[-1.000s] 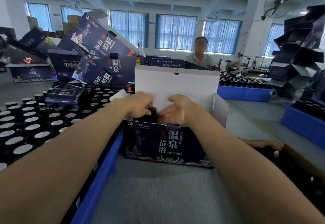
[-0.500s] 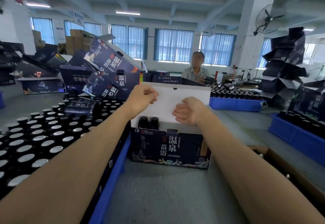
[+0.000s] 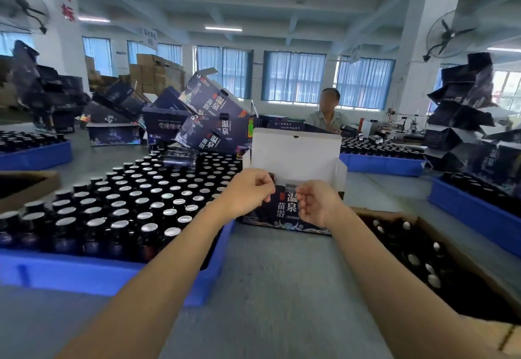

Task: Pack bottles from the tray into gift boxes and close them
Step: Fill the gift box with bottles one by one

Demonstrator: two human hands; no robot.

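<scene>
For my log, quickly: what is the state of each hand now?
Left hand: closed, fingers curled, nothing held.
Right hand: closed, fingers curled, nothing held.

We see the left hand and right hand, fingers curled, before the open gift box, its white lid upright; the blue tray of bottles stands left on the surface

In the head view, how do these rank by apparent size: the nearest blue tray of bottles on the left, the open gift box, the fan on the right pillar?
1. blue tray
2. open gift box
3. fan; it hangs far from the camera, so it only looks smallest here.
</scene>
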